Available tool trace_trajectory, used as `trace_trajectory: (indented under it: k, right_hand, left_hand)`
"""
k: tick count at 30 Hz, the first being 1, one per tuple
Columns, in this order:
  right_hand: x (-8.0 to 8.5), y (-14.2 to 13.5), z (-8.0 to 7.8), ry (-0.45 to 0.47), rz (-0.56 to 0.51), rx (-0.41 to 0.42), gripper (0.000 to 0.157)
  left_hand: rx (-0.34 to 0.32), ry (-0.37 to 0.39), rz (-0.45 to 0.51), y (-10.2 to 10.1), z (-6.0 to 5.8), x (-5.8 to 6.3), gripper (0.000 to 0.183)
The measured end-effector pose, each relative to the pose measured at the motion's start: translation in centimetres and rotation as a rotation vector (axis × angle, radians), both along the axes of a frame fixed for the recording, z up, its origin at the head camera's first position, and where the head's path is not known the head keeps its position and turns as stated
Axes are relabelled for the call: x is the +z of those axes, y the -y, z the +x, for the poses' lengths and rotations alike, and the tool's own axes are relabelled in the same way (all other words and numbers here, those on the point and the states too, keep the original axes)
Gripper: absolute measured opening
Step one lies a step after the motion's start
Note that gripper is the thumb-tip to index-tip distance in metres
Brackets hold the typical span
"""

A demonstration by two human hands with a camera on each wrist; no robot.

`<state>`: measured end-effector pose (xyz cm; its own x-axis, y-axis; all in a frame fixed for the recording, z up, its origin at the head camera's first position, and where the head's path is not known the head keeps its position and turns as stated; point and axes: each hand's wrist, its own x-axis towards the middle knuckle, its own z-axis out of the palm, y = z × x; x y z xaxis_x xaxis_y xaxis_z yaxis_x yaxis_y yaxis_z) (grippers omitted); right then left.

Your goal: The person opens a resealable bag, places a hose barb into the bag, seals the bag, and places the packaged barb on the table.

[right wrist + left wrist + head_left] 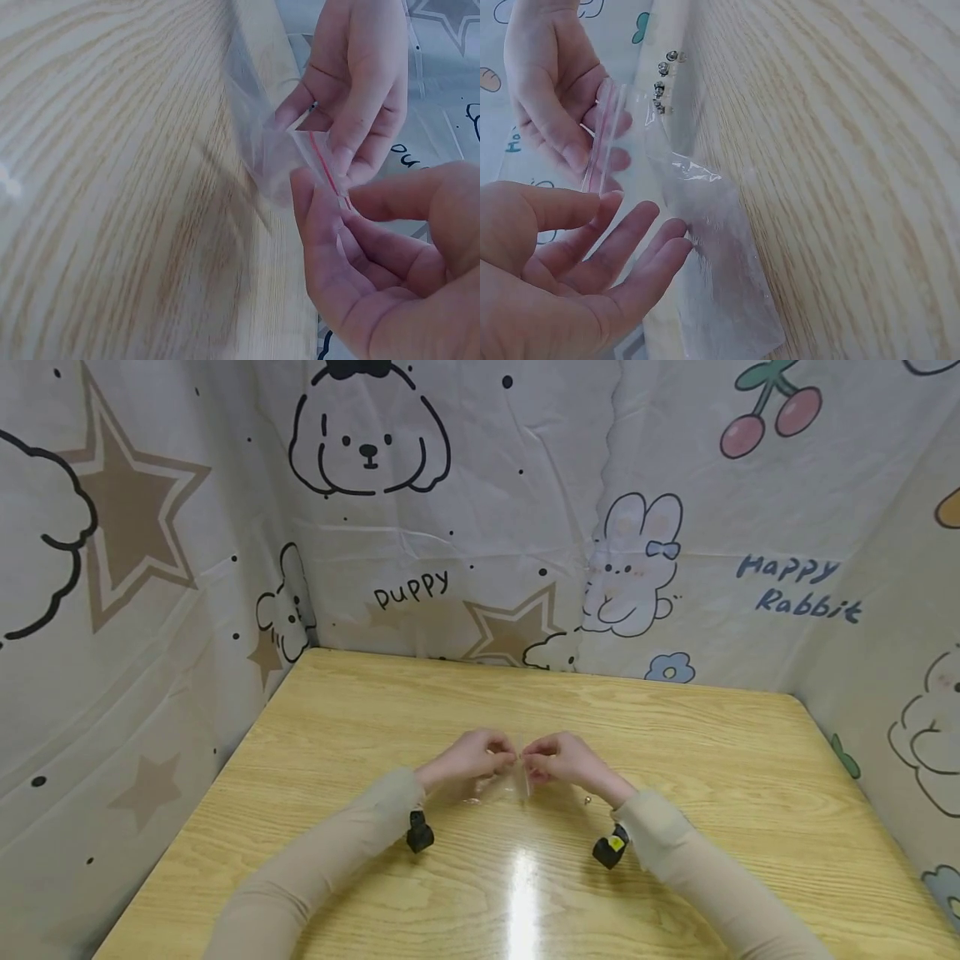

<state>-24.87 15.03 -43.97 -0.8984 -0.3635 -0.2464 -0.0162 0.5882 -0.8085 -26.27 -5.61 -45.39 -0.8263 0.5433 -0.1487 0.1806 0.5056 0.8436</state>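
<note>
A clear zip-lock bag [724, 270] with a red line [324, 163] along its seal is held between both hands near the middle of the table. My left hand [474, 755] pinches one end of the seal between thumb and forefinger, its other fingers spread behind the plastic. At the opposite end, my right hand [567, 757] pinches the seal strip. The bag's body hangs down from the strip, wrinkled and see-through. Several small shiny metal pieces [661, 84] lie on the table beyond the bag, close to the right wrist in the head view.
The wooden table [360, 710] has a bright light reflection at its front. Printed cloth walls [480, 527] stand along its back and sides. A small black camera [420, 833] sits on the left wrist, another black camera [610, 850] on the right.
</note>
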Motion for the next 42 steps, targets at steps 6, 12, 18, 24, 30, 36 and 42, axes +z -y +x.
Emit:
trace_trajectory:
  k: [6, 12, 18, 24, 30, 36, 42]
  right_hand:
    - [-0.1, 0.1, 0.0, -0.005, -0.034, -0.024, 0.025]
    - [-0.1, 0.1, 0.0, -0.002, -0.051, -0.035, 0.022]
    - [0.0, 0.2, 0.1, 0.008, -0.06, -0.045, 0.021]
    - [0.0, 0.3, 0.1, 0.002, -0.066, -0.074, 0.018]
    - [-0.3, 0.7, 0.1, -0.005, -0.066, -0.114, 0.017]
    - [-0.5, 1.0, 0.2, -0.036, -0.018, -0.13, 0.017]
    - [-0.7, 1.1, 0.0, -0.01, -0.049, -0.158, 0.016]
  left_hand:
    - [0.031, 0.054, 0.037, -0.1, 0.0, 0.3, 0.026]
    - [0.061, 0.084, 0.057, -0.3, 0.1, 0.4, 0.026]
    - [0.075, 0.088, 0.062, -0.3, 0.0, 0.3, 0.023]
    - [0.099, 0.077, 0.048, -0.5, -0.1, 0.3, 0.019]
    - [0.12, 0.068, 0.034, -0.7, -0.2, 0.0, 0.018]
    - [0.141, 0.069, 0.038, -0.8, -0.1, -0.1, 0.016]
    - [0.127, 0.044, 0.02, -0.8, 0.0, -0.1, 0.015]
